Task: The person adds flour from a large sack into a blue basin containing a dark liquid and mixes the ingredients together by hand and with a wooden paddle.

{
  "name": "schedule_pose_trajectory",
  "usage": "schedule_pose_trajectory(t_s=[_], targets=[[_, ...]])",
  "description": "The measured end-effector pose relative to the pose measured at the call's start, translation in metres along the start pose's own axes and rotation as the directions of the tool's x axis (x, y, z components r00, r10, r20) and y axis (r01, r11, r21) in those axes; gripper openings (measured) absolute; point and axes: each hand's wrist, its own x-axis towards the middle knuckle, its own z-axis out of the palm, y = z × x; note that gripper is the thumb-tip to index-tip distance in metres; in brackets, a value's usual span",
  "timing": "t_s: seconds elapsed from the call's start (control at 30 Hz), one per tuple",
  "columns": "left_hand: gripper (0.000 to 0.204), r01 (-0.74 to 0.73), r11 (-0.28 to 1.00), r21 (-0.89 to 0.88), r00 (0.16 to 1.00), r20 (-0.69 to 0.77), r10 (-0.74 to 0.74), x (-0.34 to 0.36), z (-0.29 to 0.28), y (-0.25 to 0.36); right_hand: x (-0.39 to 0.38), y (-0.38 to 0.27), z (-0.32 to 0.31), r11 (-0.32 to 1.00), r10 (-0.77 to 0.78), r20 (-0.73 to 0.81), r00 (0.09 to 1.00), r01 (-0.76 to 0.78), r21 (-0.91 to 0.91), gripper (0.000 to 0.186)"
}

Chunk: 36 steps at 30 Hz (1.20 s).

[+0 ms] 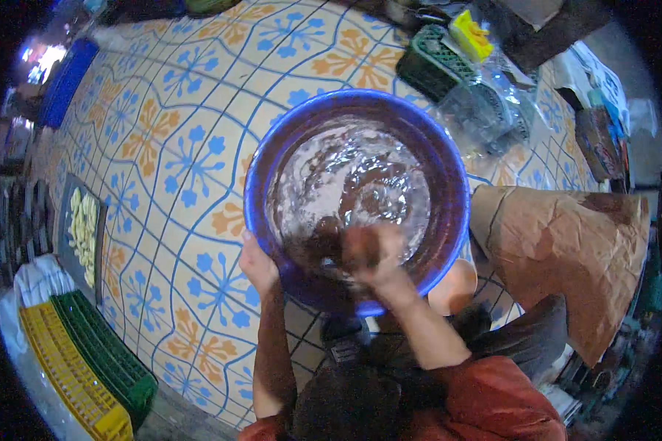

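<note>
A large round basin [457, 162] with a blue rim stands before me on the tiled floor. Inside it is a brown, shiny liquid [368, 176] with pale foam swirling across the surface. At the near left, my left hand [260, 270] grips the basin's rim, the fingers partly hidden by the wall. My right hand [381, 253] reaches down into the basin at the liquid's near side. A dark brown patch covers its finger end, and motion blur hides whether that is coated fingers or a held thing.
An orange-brown bowl [454, 288] sits against the basin's near right side, beside brown paper [566, 250]. Far right are a dark green crate [435, 62], a yellow package [471, 35] and clear plastic. On the left lie a tray of pale pieces [101, 283] and yellow and green crates [70, 375].
</note>
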Motion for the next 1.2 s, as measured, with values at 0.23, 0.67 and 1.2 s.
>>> schedule_pose_trajectory(t_s=[0.23, 0.67, 1.2], targets=[[0.044, 0.014, 0.997, 0.076, 1.000, 0.019, -0.015, -0.002, -0.002, 0.001, 0.062, 0.030, 0.040, 0.994, 0.038, -0.094, 0.995, -0.028, 0.106, 0.014], [0.039, -0.094, 0.994, -0.050, 0.983, 0.152, 0.100, -0.006, 0.001, 0.000, 0.155, 0.094, -0.018, 0.954, 0.299, -0.459, 0.837, -0.270, 0.130, 0.035], [0.039, -0.016, 0.994, 0.109, 0.995, 0.100, 0.005, -0.012, 0.006, 0.019, 0.024, -0.014, 0.017, 0.959, 0.031, 0.656, 0.754, -0.209, 0.194, 0.029]])
